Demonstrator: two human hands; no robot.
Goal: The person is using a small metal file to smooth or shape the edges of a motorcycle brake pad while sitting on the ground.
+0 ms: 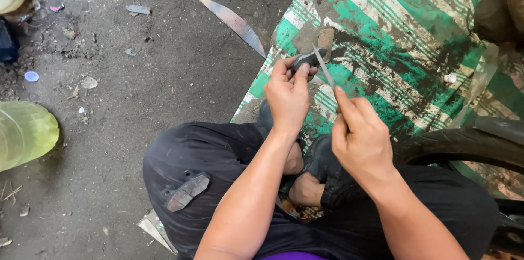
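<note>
Covering the far right of the scene, a dirty green-and-white striped woven mat (404,25) lies on dark packed-earth ground (164,80); the person sits cross-legged at its near edge in black trousers (218,156). A curved black rubber tyre (464,145) runs along the right, just beside the right knee. At the left edge stands a translucent yellow-green plastic jug (24,131). A long curved bare steel blade (234,22) lies on the ground far of the hands, well apart from them. A flat dark metal brake-pad-shaped plate (186,190) rests on the left thigh.

The left hand (288,96) is closed, fingers and thumb pinched on a small dark curved metal piece (307,59) held at its fingertips, over the mat's near edge. The right hand (363,140) is closed in a fist around the near end of a thin grey metal rod-like tool (323,66).

The tool's long axis runs from the right hand up and leftward, its far tip touching the dark piece. The piece lies far and left of the right hand; the left hand is nearer.
</note>
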